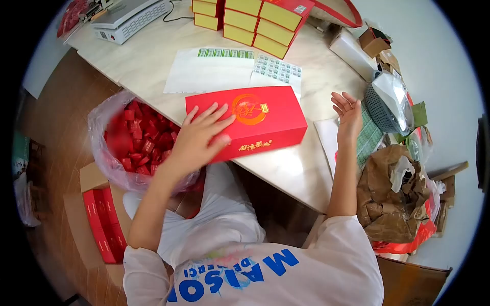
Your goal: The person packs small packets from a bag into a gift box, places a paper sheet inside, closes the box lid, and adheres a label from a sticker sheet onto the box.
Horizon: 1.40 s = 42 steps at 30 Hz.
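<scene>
A closed red gift box (278, 109) with gold lettering and an orange ring emblem lies at the table's front edge. My left hand (199, 135) rests on the left end of its top, fingers spread and not wrapped round it. Off to the right of the box, my right hand (349, 118) is raised with palm turned up and fingers apart, holding nothing. Behind the box are a sheet of green-and-white stickers (278, 70) and a white sheet (204, 74) with a row of green labels along its top.
Stacked red-and-yellow boxes (240, 23) and a scale (130, 20) stand at the back. A plastic bag of small red packets (148, 135) and a carton (84, 178) are on the left. A grey basket (383, 104) and brown paper bag (388, 199) crowd the right.
</scene>
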Available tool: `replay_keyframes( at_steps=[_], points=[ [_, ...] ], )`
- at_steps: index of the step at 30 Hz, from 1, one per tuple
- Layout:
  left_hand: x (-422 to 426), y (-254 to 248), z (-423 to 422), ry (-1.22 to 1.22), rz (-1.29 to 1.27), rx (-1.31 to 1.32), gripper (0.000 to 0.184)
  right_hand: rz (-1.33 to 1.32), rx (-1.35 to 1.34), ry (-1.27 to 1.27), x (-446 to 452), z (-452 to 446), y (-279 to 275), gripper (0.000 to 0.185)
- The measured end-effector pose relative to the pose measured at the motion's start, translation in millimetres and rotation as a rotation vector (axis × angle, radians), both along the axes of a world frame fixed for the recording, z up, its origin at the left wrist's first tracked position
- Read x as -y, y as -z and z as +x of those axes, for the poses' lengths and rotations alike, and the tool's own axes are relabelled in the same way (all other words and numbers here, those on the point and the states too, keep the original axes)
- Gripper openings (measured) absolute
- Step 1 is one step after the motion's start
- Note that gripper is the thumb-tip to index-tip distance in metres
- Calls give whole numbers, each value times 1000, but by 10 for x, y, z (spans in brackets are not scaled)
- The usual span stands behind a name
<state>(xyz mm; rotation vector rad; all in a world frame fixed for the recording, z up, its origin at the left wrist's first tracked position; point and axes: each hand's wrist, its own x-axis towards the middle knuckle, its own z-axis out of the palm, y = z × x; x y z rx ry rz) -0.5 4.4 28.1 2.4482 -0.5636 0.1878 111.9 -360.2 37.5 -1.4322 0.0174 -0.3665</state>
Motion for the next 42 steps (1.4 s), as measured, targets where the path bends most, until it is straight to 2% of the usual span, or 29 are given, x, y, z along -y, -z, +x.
replay_keyframes(
  at_steps=[1, 2, 9, 12, 14, 16, 17, 19, 20, 23, 26, 29, 31, 32, 34, 38, 40, 42],
  points=[
    [112, 3, -84, -74, 252, 200, 57, -2, -11, -5, -25, -2, 6, 48],
    [160, 11, -103, -101, 253, 183, 65, -15, -6, -28, -56, -5, 5, 47],
    [136, 101, -77, -102, 283, 223, 71, -292, -61, -96, -334, 78, 117, 48],
    [129, 97, -92, -91, 333, 226, 76, -321, -73, -103, -423, 209, 158, 44],
    [100, 79, -107, -72, 294, 207, 73, -347, -86, -110, -477, 334, 159, 41],
    [41, -1, -61, -38, 263, 198, 69, -583, -107, -57, -521, 504, 143, 33],
    [-21, -78, -30, 24, 169, 101, 64, -574, -103, -45, -484, 642, 227, 33],
    [-95, -240, 47, 70, -78, -93, 47, -1178, 81, 28, -377, 908, 481, 35],
    [-126, -302, 119, 43, -214, -142, 44, -1241, 89, -12, -398, 923, 517, 41],
    [-147, -300, 527, -102, -488, -144, 33, -1112, 66, -97, -477, 989, 721, 42],
    [-69, -273, 1149, -218, -669, -392, 36, -1102, 182, -2, -578, 931, 873, 41],
    [136, -38, 1737, -204, -618, -501, 46, -1149, 287, 109, -621, 924, 977, 40],
    [348, 117, 2019, -317, -569, -690, 55, -1170, 309, 165, -634, 948, 1014, 39],
    [458, 130, 2103, -310, -556, -693, 55, -1149, 307, 172, -631, 955, 1024, 38],
    [651, 181, 2231, -397, -652, -751, 63, -1112, 295, 182, -640, 959, 1059, 36],
    [861, 238, 2377, -444, -539, -775, 60, -1083, 287, 228, -718, 947, 1013, 36],
    [916, 131, 2302, -214, -524, -780, 48, -1020, 223, 208, -743, 932, 960, 35],
    [921, 240, 2359, -177, -564, -726, 42, -966, 197, 218, -761, 904, 906, 34]
  ],
)
